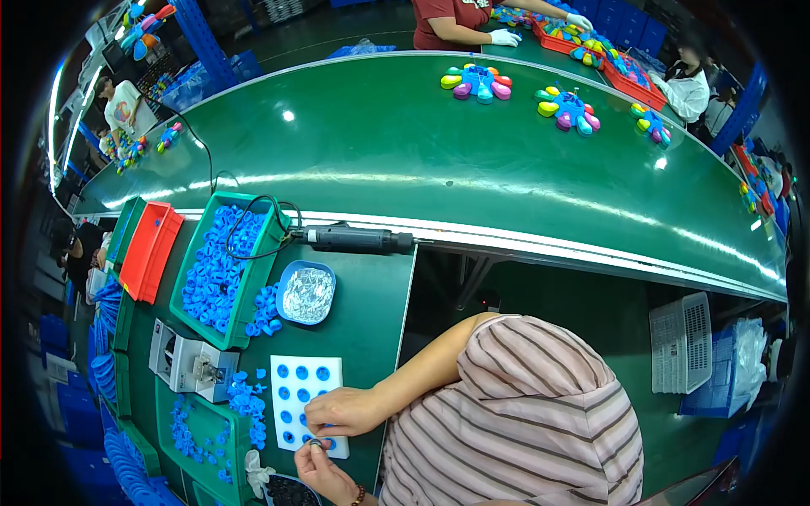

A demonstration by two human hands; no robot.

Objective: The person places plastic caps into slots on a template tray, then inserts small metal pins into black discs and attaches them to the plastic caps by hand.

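Observation:
A white tray (292, 413) with rows of holes lies on the green workbench, and round blue plastic parts (304, 373) sit in the holes. My right hand (346, 411) is over the tray's near side, its fingers bent and pressed together; what they hold, if anything, is hidden. Just below it, at the tray's lower corner, my left hand (325, 474) pinches a small dark ring-like piece (316, 443) between thumb and finger. A dark container (291, 491) of small black pieces stands beside my left hand. Loose blue parts (246, 406) are heaped left of the tray.
A green bin (274, 291) of blue parts, a blue bowl (329, 295) of small shiny pieces and a corded electric screwdriver (359, 239) lie above the tray. A grey-white device (192, 363) stands left. Colourful flower-shaped toys (477, 83) rest on the conveyor (380, 160); other people work beyond.

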